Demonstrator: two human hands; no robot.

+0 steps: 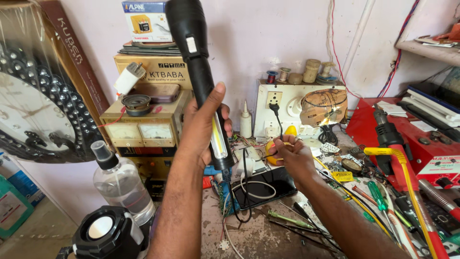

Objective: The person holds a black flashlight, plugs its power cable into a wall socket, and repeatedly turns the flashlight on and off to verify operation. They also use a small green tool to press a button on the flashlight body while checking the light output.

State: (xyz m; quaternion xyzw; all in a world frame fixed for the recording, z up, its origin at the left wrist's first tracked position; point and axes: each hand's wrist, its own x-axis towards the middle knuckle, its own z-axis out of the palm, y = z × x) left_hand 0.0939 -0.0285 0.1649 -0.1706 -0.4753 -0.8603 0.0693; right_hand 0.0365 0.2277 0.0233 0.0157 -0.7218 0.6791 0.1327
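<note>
Head view, looking down at a busy repair bench [258, 240]. Far left, a big round clock [33, 115] wrapped in clear plastic leans on the wall, maybe to keep dust off it. Next to it stands a clear spray bottle [120, 184] with see-through liquid filling most of it; its black top is on. Below that sits a black round speaker [108, 232]. Behind stands a tan meter box [143, 129] with two dials, and a small loose speaker cone [136, 103] rests on top. Boxes are stacked higher up, and I cannot see what is in them. The left hand [201, 129] holds a long black torch [201, 81] upright, head up, above the bench. The fingers wrap tight round its body and the thumb lies along the side, so the pale light strip on the side faces the person. A black wire [242, 192] hangs from the bottom of the torch to the bench. The right hand [292, 156] is lower, just above a dark phone [263, 187] lying flat. Its fingertips are pressed together on a thin black plug wire [277, 117] that goes up to a white socket board [282, 108]. Something yellow [290, 132] shows behind the hand. Small spools [311, 69] stand on top of the board. To the right lie screwdrivers [378, 196] and loose wires, close to reach, by a red tool box [421, 144].
</note>
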